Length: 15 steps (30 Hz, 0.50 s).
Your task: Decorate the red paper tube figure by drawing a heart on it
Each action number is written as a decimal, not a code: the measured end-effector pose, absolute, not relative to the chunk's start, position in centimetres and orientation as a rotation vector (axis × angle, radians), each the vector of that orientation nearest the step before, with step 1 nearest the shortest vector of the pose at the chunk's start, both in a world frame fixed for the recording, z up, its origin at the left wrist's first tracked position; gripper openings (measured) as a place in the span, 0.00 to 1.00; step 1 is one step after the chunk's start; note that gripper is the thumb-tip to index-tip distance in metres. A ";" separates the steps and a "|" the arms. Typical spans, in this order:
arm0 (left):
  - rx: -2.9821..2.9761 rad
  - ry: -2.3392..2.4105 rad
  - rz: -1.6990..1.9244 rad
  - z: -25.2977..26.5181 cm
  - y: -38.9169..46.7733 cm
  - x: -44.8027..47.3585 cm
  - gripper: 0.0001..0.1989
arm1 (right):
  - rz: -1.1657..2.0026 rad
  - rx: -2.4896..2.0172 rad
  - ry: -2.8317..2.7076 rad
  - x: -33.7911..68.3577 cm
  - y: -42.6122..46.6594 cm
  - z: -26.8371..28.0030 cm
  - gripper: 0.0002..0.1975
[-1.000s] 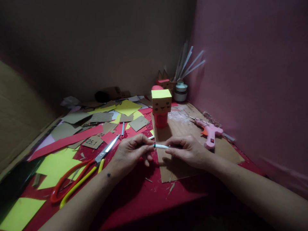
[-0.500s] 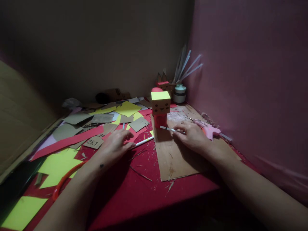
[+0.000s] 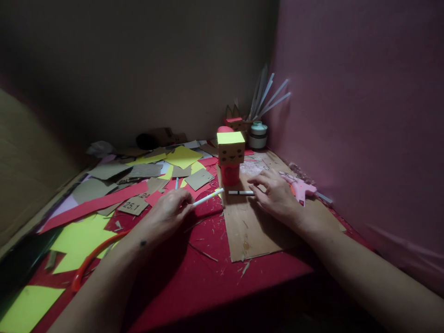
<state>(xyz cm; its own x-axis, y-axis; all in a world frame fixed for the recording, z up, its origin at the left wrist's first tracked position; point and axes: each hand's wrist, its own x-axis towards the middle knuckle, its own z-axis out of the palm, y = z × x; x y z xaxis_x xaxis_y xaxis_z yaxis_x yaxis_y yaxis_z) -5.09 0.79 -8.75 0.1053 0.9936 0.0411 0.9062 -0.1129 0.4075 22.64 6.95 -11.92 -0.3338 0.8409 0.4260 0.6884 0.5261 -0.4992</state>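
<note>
My left hand (image 3: 170,207) is closed around the end of a slim white marker (image 3: 209,196) with a yellow band, which points right and slightly up above the red tabletop. A second white marker (image 3: 240,193) with a black band is level over the cardboard sheet (image 3: 256,226), its right end hidden by my right thumb. My right hand (image 3: 272,193) is over that sheet, fingers apart. Just beyond the markers stands a cardboard figure (image 3: 231,151) with a yellow-topped box head, a drawn face and a red body.
Paper and cardboard scraps (image 3: 138,171) cover the left side. Orange-handled scissors (image 3: 83,266) lie partly under my left forearm. A pink glue gun (image 3: 301,186) is beyond my right hand. At the back are a small jar (image 3: 258,135), glue sticks (image 3: 275,97) and another figure (image 3: 234,121).
My left hand has lifted the yellow-banded marker's far end slightly. The black-banded marker has come lower and levelled out, and my right fingers have loosened around it.
</note>
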 end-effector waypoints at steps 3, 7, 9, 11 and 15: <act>2.006 1.682 0.532 -8.1 -0.1 -3.5 0.16 | 0.954 -0.994 -1.914 22.0 5.9 -11.4 0.13; 1.966 1.474 0.646 -8.3 -0.9 -1.1 0.15 | 1.814 -0.717 -1.594 21.4 5.1 -11.2 0.21; 1.916 1.403 0.690 -8.5 -1.1 -0.4 0.14 | 1.898 -0.655 -1.561 21.3 5.1 -11.4 0.15; 1.847 1.331 0.708 -8.6 -1.2 -0.1 0.13 | 1.852 -0.645 -1.506 21.4 5.3 -11.4 0.13; 1.849 1.338 0.680 -8.7 -1.2 -0.4 0.14 | 1.812 -0.638 -1.361 21.8 5.6 -11.0 0.12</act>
